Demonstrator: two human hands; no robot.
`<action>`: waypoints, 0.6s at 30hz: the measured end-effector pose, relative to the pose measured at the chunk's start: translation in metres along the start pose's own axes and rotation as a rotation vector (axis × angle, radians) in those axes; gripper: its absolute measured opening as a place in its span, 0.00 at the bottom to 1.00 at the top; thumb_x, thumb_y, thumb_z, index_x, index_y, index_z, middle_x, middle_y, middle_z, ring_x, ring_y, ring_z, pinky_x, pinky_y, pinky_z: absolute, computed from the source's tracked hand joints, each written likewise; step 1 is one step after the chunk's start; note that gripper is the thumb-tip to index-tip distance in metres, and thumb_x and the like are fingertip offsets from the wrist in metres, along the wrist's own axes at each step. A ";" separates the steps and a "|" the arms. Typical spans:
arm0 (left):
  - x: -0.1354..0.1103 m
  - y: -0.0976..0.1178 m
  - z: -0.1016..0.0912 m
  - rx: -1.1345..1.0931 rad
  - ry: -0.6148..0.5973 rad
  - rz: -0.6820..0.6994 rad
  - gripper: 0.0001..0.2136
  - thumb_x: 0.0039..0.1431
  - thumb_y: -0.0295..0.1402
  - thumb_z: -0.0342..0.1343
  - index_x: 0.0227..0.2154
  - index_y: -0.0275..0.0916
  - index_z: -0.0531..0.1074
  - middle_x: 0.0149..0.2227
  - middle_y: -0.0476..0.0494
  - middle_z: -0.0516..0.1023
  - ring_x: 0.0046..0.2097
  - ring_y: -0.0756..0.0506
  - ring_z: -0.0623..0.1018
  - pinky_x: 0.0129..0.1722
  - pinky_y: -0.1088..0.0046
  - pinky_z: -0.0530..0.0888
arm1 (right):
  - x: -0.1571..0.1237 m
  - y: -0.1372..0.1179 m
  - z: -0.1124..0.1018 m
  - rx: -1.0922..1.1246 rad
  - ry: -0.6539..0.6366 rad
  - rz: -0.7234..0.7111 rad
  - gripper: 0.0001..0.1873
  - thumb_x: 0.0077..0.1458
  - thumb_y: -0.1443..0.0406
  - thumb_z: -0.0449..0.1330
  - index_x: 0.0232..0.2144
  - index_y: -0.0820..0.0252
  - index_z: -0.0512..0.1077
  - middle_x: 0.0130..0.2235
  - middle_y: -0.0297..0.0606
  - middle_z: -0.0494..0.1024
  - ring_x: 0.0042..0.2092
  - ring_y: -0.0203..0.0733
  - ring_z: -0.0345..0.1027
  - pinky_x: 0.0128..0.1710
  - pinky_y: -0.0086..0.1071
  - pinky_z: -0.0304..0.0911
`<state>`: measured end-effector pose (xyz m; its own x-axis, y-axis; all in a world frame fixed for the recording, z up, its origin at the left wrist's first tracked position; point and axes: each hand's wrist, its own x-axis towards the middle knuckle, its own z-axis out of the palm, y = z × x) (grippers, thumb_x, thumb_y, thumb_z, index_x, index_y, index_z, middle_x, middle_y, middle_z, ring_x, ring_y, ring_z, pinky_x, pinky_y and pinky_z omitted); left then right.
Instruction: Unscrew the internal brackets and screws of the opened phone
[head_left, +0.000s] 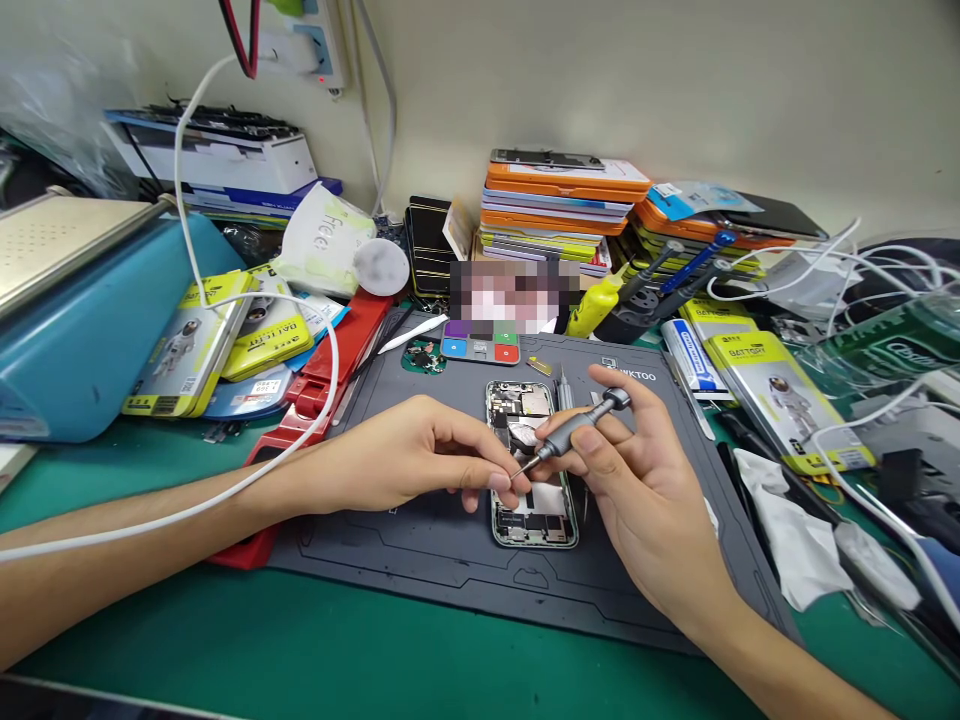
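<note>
In my right hand (641, 475) is a slim grey screwdriver (571, 432), held slantwise between thumb and fingers with its shaft pointing down to the left. My left hand (427, 450) has thumb and fingertips pinched at the screwdriver's tip; anything tiny between them is too small to make out. Both hands are above an opened smartphone (534, 528), whose inner boards and parts are exposed. It lies on a dark grey work mat (420, 570), and my fingers cover part of its middle. A second screwdriver (564, 388) lies just beyond the phone.
Behind the phone are a coloured screw tray (480, 345) and a small green circuit board (424, 357). A tool holder (637, 305) stands at the back right. Yellow battery packs (787, 400) flank the mat. A white cable (330, 390) crosses over my left forearm.
</note>
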<state>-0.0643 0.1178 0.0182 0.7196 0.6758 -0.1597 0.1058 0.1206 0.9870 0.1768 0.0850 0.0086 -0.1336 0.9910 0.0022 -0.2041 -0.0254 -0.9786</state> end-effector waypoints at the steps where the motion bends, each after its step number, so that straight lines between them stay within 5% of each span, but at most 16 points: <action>1: 0.000 0.000 0.000 -0.002 -0.001 0.000 0.08 0.70 0.35 0.65 0.44 0.38 0.87 0.42 0.44 0.89 0.34 0.51 0.81 0.38 0.79 0.79 | 0.000 0.000 0.000 -0.008 0.006 0.002 0.24 0.69 0.58 0.68 0.62 0.45 0.65 0.40 0.31 0.87 0.34 0.35 0.83 0.40 0.29 0.81; 18: -0.002 -0.002 -0.001 -0.031 -0.040 0.028 0.08 0.71 0.36 0.64 0.46 0.40 0.87 0.44 0.44 0.89 0.37 0.50 0.82 0.40 0.78 0.81 | 0.001 0.000 -0.002 -0.066 0.018 0.049 0.29 0.67 0.54 0.68 0.64 0.46 0.63 0.36 0.29 0.82 0.34 0.39 0.83 0.40 0.32 0.80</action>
<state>-0.0665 0.1171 0.0163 0.7487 0.6499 -0.1306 0.0643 0.1249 0.9901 0.1784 0.0860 0.0079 -0.1238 0.9911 -0.0491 -0.1336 -0.0657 -0.9889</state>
